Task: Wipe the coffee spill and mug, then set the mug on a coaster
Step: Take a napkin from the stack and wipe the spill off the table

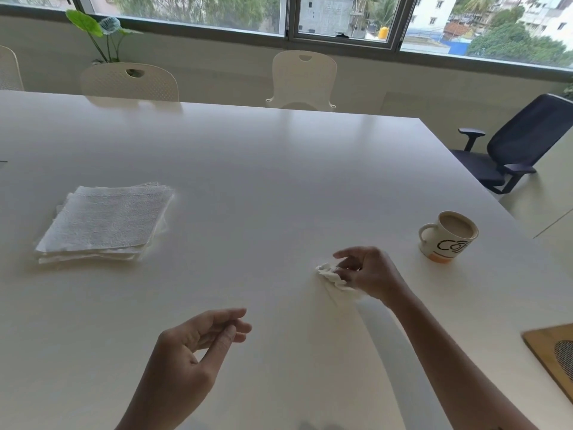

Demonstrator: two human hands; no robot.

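Note:
A white mug (446, 237) with dark lettering and an orange base stands on the white table (279, 181) at the right, full of milky coffee. My right hand (369, 271) rests on the table left of the mug, fingers pinching a crumpled white paper napkin (333, 276) against the surface. My left hand (198, 342) hovers over the near middle of the table, fingers loosely curled, holding nothing. A wooden coaster (555, 358) with a round grille pattern lies at the right edge, partly cut off. No spill is distinguishable on the white tabletop.
A stack of white paper napkins (105, 223) lies at the left. Two cream chairs (302, 79) stand at the table's far side, a dark office chair (511, 144) at the right. A potted plant (99, 32) stands by the window.

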